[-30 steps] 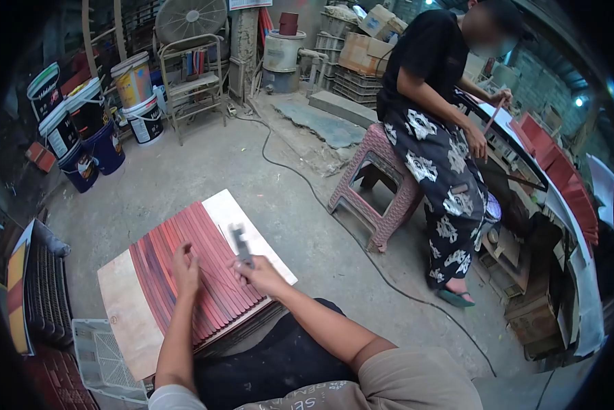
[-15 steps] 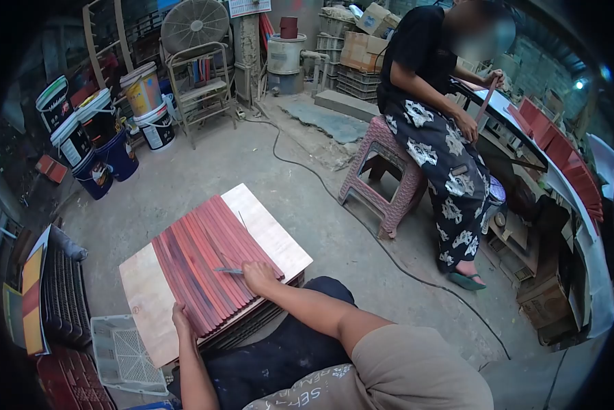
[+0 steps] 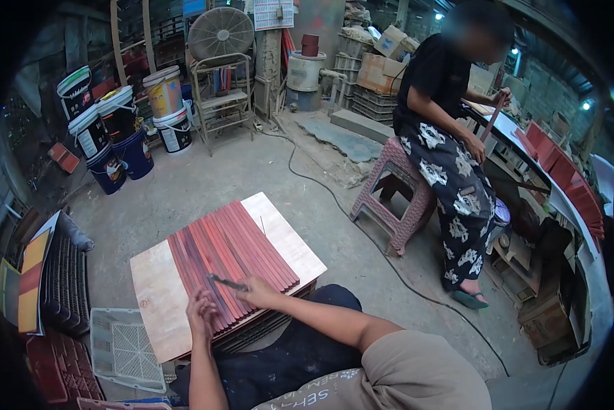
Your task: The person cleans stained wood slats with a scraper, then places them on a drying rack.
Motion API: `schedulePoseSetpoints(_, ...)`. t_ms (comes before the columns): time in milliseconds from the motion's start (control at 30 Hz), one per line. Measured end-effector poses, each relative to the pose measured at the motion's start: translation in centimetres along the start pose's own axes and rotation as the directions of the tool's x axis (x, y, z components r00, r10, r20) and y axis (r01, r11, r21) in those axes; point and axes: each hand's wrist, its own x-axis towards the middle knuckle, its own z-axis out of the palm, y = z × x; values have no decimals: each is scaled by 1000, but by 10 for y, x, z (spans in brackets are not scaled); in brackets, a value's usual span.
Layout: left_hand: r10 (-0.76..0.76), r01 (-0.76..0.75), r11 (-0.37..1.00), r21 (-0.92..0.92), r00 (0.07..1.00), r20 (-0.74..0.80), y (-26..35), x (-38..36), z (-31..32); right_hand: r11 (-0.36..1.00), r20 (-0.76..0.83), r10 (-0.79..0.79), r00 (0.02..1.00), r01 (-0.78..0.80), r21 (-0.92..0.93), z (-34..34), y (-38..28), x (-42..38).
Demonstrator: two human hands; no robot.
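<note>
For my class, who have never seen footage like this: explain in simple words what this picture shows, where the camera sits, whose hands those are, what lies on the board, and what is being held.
There is no machine here. The camera sits on a person's head and looks forward and down, so the two bare arms at the bottom belong to the wearer. In front of them lies a pale plywood board, and on it a row of long, thin red wooden strips laid side by side. The right hand pinches a small, dark, slender tool over the strips; what kind of tool is too small to tell. The left hand rests on the near edge of the strips, fingers spread, holding nothing. To the right, another person in a black top sits on a pink plastic stool at a bench. Paint buckets stand in the background at left.
</note>
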Motion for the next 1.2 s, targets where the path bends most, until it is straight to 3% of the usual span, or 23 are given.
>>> schedulePoseSetpoints(67,-191,222,966,-129,958,215,7,-10,6,995,38,-19,999,16,94,13,8,1)
schedulePoseSetpoints(100,-182,231,955,-187,952,246,4,-10,8,989,58,-26,998,17,145,19,12,-1)
schedulePoseSetpoints(400,-214,257,951,-172,948,236,-1,-10,15,988,98,-84,992,70,136,25,9,-5)
schedulePoseSetpoints(500,-218,248,961,-123,953,211,-1,-8,16,974,140,-34,990,1,227,27,15,-2)
schedulePoseSetpoints(600,-102,112,992,-56,982,159,-3,2,4,986,45,0,999,-7,168,17,9,-1)
schedulePoseSetpoints(633,-88,92,995,-33,992,95,1,7,-3,995,-106,-79,991,85,51,11,1,-5)
schedulePoseSetpoints(733,103,-45,952,301,978,-180,36,28,-13,999,-263,-26,965,16,-37,17,31,9)
schedulePoseSetpoints(767,181,-119,956,269,960,-216,38,41,-24,997,-295,-22,955,1,-71,7,24,6)
schedulePoseSetpoints(800,233,-167,950,263,941,-244,41,53,-37,947,-89,226,970,-197,253,4,42,13)
schedulePoseSetpoints(900,373,-243,877,415,888,-269,47,79,-56,812,-16,297,955,-244,530,-7,17,6)
schedulePoseSetpoints(1067,371,-171,819,548,886,-279,12,106,-81,724,35,308,951,-257,640,-12,12,7)
schedulePoseSetpoints(1200,383,-103,729,676,881,-278,0,107,-74,766,62,354,933,-327,554,-15,4,4)
